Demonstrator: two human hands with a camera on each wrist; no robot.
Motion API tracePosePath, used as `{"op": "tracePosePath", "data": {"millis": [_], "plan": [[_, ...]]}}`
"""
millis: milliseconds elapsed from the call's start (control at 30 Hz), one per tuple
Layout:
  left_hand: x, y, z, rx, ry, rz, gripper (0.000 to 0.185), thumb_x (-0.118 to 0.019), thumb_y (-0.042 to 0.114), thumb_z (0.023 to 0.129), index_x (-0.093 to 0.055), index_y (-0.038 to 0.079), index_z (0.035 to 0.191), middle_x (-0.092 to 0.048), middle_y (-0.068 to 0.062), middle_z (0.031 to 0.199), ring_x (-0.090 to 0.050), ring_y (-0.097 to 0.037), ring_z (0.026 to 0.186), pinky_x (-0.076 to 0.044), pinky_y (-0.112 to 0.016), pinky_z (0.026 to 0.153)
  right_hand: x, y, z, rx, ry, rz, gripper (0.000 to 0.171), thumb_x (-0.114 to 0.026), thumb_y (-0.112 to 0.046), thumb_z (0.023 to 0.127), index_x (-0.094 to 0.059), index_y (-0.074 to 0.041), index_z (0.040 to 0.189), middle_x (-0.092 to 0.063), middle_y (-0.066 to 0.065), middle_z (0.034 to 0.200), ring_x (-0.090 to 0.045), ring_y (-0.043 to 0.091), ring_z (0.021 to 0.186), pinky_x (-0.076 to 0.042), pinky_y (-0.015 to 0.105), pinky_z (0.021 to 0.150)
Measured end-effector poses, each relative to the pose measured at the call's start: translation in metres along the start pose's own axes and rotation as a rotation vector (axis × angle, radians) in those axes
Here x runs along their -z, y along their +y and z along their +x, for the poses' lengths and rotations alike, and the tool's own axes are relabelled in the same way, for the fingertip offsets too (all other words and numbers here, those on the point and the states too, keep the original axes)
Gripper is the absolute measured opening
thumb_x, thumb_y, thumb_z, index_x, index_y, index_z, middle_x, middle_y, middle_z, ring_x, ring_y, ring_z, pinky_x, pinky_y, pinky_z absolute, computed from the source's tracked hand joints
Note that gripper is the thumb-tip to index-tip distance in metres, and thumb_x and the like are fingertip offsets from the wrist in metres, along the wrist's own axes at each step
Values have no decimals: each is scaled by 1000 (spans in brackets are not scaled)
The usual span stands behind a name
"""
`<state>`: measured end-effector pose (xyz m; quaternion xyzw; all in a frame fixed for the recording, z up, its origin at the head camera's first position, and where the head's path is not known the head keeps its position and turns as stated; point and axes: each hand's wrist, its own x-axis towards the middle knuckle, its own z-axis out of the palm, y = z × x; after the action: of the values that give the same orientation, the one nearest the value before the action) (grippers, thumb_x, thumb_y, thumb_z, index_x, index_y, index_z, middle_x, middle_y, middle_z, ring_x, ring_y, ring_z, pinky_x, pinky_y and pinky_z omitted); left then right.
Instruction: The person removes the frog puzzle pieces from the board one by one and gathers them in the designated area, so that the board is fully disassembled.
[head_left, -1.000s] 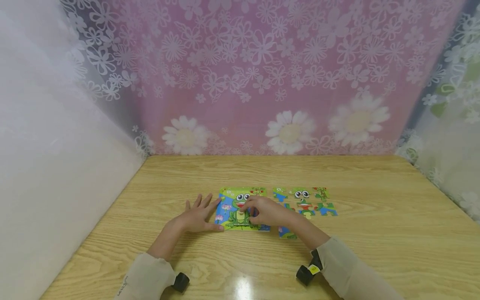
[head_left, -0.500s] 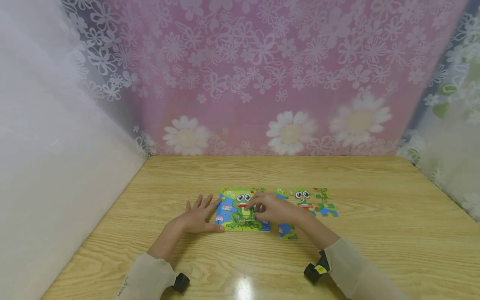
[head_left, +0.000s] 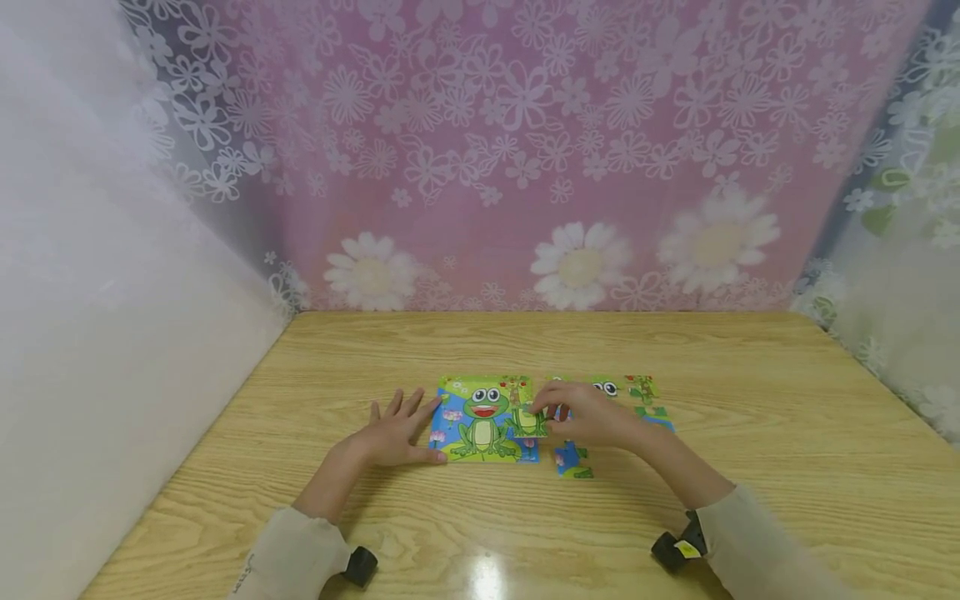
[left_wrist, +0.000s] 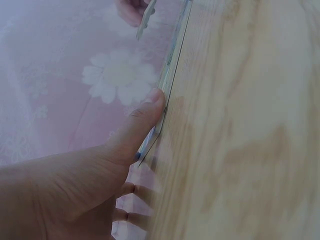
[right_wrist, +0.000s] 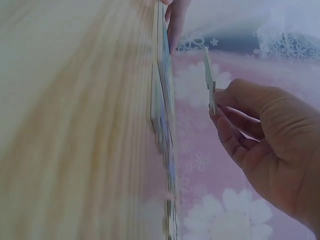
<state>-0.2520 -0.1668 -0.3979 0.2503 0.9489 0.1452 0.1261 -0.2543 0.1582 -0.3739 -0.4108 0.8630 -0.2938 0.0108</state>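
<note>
— Right grip (head_left: 592,414): status?
— Pinching a green puzzle piece (head_left: 527,422), lifted clear of the frog puzzle board (head_left: 480,425), over its right edge.
— Left grip (head_left: 395,433)?
— Spread flat on the counter (head_left: 750,400), thumb against the board's left edge. Loose pieces (head_left: 573,461) lie just right of the board.

We see pale wood-grain table (head_left: 750,417) under both hands, smooth, glossy, light glare near our wrists. Frog puzzle board (head_left: 480,421) at left hand (head_left: 393,433) thumb: thin flat card, printed face with slight sheen, layered edge visible in wrist views. Puzzle piece (head_left: 527,422) pinched in right hand (head_left: 592,417): same thin printed card, stiff. We note sheer lace curtain (head_left: 525,150) beyond hands, floral pattern, matt. Our sleeves (head_left: 292,554): beige matt cloth.
</note>
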Motion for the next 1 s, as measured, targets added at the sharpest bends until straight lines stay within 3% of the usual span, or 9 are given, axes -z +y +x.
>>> {"op": "tracePosePath", "data": {"millis": [567, 1000], "plan": [[-4, -6, 2, 4, -1, -12, 95, -56, 64, 79, -11, 19, 149, -1, -16, 151, 8, -41, 133, 8, -66, 96, 30, 16, -66, -48, 37, 3, 22, -64, 1, 84, -64, -6, 105, -59, 4, 106, -55, 10, 80, -49, 28, 67], [-4, -5, 1, -8, 17, -10, 94, -56, 64, 79, -14, 18, 149, -4, -17, 151, 6, -43, 133, 6, -67, 96, 31, 30, -100, -37, 38, 2, 24, -64, 4, 82, -65, -7, 103, -59, 10, 106, -55, 7, 78, -49, 25, 62]]}}
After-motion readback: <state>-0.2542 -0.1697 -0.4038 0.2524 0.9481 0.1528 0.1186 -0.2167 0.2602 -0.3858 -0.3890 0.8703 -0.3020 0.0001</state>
